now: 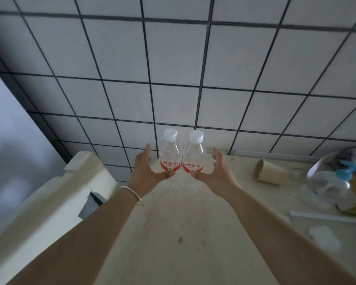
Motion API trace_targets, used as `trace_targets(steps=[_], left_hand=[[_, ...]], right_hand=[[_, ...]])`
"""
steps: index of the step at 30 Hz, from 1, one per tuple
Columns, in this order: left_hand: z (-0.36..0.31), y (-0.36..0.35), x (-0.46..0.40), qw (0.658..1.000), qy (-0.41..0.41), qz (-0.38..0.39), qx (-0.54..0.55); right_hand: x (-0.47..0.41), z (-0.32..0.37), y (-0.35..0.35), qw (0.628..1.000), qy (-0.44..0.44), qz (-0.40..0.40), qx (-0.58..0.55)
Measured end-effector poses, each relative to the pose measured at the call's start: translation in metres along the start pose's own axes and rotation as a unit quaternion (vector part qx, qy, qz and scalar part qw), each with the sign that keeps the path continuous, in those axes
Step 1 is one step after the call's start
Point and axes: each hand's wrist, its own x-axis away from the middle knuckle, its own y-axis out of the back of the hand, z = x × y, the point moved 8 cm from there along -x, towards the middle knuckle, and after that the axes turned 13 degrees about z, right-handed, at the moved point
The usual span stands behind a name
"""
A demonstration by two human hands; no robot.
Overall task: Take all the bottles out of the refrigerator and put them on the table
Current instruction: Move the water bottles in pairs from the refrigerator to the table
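Two clear water bottles with white caps and red labels stand upright side by side, touching, at the far edge of the pale table (173, 223) against the tiled wall. The left bottle (170, 153) has my left hand (147, 171) just beside it, fingers straight, thumb near its base. The right bottle (195, 155) has my right hand (213, 173) flanking it the same way, fingers relaxed and apart from the plastic. Neither hand grips a bottle.
An off-white appliance top (56, 198) sits at the left beside the table. A paper cup (269, 171) lies on its side at the right, next to a clear plastic bottle and clutter (337, 182). A glass sheet (337, 233) lies at the right edge.
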Motion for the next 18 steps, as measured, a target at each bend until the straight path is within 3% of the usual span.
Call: trace_targets(steps=[3, 7, 12, 18], left_hand=[[-0.009, 0.016, 0.049, 0.994, 0.066, -0.028, -0.084], [-0.035, 0.030, 0.131, 0.990, 0.085, -0.059, -0.093], [-0.077, 0.006, 0.263, 0.986, 0.016, -0.084, -0.145], [-0.090, -0.037, 0.447, 0.969, -0.037, -0.192, -0.149]], right_hand=[[0.051, 0.032, 0.013, 0.996, 0.037, -0.017, 0.079], [0.137, 0.068, 0.008, 0.983, 0.102, -0.007, 0.151], [0.253, 0.074, -0.018, 0.969, 0.145, 0.008, 0.197], [0.394, 0.058, -0.082, 0.953, 0.219, 0.054, 0.204]])
